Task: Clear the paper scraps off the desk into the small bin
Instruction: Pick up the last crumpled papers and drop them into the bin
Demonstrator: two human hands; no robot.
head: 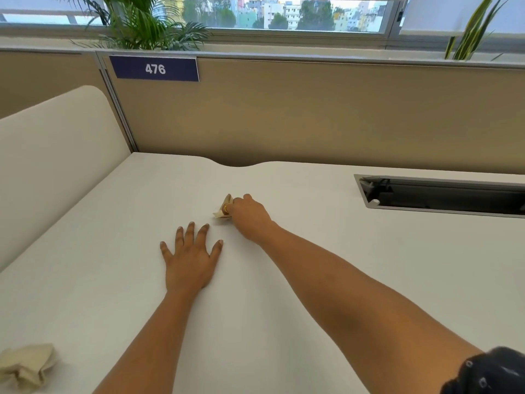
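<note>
while the left hand (189, 261) lies flat, fingers spread, on the white desk (312, 189), the right hand (247, 216) grips a small crumpled paper scrap (223, 210); a larger scrap (27, 366) lies near the desk's left edge.

You can read one piece of text here: the number "476", in white digits on a dark blue sign (154, 69). That sign is a flat rectangle fixed near the top of the tan partition (312, 115) behind the desk, toward its left end, just below the palm plant (147, 24) at the window. The digits sit centred on the sign. Nothing else you see carries any legible word, brand or number.
</note>
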